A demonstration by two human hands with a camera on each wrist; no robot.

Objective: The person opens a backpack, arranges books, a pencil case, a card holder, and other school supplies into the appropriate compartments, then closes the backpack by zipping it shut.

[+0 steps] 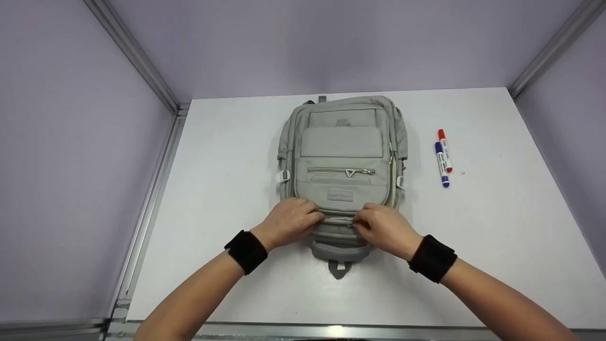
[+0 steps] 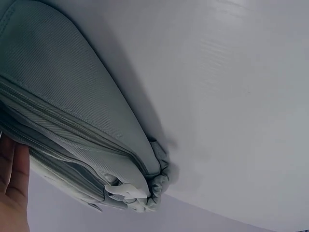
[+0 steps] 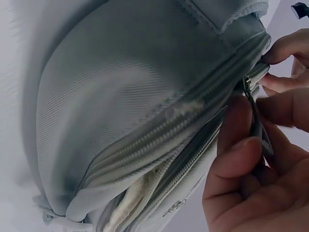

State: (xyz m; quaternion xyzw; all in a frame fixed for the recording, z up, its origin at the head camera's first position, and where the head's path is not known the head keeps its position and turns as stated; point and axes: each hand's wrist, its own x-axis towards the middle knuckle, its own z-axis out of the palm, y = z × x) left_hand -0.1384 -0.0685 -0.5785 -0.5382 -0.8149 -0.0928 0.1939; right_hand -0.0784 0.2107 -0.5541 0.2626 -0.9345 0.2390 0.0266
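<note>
A grey-green backpack [image 1: 341,142] lies front side up, its top handle [image 1: 341,251] toward me. At its near end my left hand [image 1: 296,219] pinches the fabric edge beside a zipper. In the right wrist view, the thumb and a finger of that left hand [image 3: 289,58] grip the edge from the far side. My right hand [image 1: 386,226] pinches a dark zipper pull [image 3: 264,137] between thumb and curled fingers, a short way from the left hand. The zipper track [image 3: 145,140] along the side stands parted, with pale lining [image 3: 133,198] showing inside.
Two markers, one red-capped [image 1: 444,149] and one blue-capped [image 1: 442,166], lie side by side right of the backpack. The white table [image 1: 213,189] is bordered by pale panels and metal rails [image 1: 156,85]. White side buckles [image 1: 284,176] stick out from the bag.
</note>
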